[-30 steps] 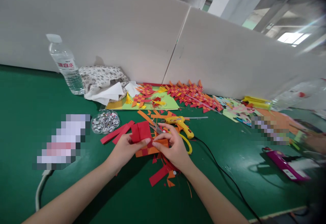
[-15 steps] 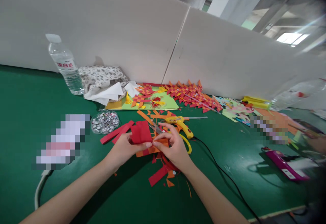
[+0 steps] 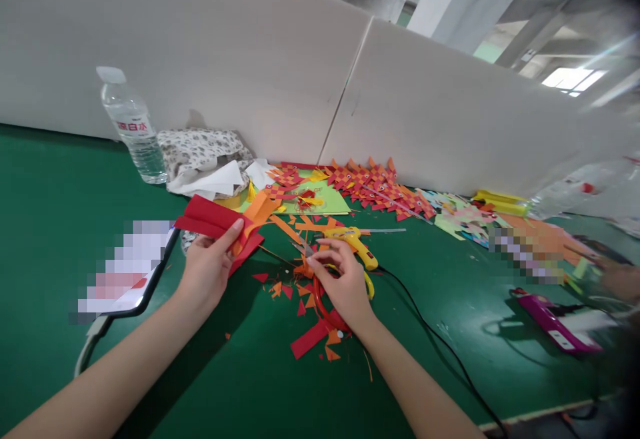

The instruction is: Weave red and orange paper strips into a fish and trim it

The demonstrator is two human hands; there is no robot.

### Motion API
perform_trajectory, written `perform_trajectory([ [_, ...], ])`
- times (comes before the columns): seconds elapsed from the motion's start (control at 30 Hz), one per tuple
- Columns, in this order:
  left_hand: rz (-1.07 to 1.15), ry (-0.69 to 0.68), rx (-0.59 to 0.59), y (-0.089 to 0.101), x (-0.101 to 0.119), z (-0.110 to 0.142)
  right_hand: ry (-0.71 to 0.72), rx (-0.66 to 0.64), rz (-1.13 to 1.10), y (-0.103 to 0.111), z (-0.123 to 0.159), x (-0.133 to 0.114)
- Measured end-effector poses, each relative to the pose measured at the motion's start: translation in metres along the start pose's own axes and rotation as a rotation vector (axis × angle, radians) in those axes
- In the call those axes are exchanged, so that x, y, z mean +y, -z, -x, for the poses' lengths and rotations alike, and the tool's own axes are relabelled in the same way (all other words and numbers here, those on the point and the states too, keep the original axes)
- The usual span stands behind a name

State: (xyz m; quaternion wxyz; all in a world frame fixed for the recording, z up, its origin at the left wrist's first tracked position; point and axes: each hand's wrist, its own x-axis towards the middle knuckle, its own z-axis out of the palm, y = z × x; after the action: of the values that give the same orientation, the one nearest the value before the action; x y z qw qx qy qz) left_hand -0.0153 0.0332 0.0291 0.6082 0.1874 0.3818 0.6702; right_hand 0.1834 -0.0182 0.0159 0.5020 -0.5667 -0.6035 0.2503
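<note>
My left hand is closed on a woven paper piece, with wide red strips to the left and orange strips to the right. The thumb presses on top of it. Over the scraps, my right hand hovers with bent fingers apart and nothing visible between them. Just beneath it lie scissors, yellow and red at the handles and partly covered by the hand. Behind it rests a yellow glue gun. Red strips lie under the held piece, and paper scraps are scattered between my hands.
Finished red and orange woven paper fish are piled against the partition. A water bottle, a patterned pouch and a phone are at left. The glue gun's black cable runs right of my arm, near a purple power strip.
My left hand has carried the woven paper left and away from my right hand. The right hand has let go of it and stays near the scissors. Scraps beneath are now exposed.
</note>
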Motion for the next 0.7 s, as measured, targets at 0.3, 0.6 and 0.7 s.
perform_trajectory([
  [0.3, 0.143, 0.129, -0.066, 0.009, 0.013, -0.012, 0.345, -0.161, 0.492, -0.018, -0.006, -0.018],
  [0.6, 0.103, 0.142, -0.165, 0.013, 0.005, -0.009, 0.570, -0.480, 0.637, -0.081, -0.058, -0.019],
  [0.7, 0.100, 0.110, -0.175, 0.014, 0.006, -0.012, 0.514, -0.397, 0.627, -0.084, -0.064, -0.017],
])
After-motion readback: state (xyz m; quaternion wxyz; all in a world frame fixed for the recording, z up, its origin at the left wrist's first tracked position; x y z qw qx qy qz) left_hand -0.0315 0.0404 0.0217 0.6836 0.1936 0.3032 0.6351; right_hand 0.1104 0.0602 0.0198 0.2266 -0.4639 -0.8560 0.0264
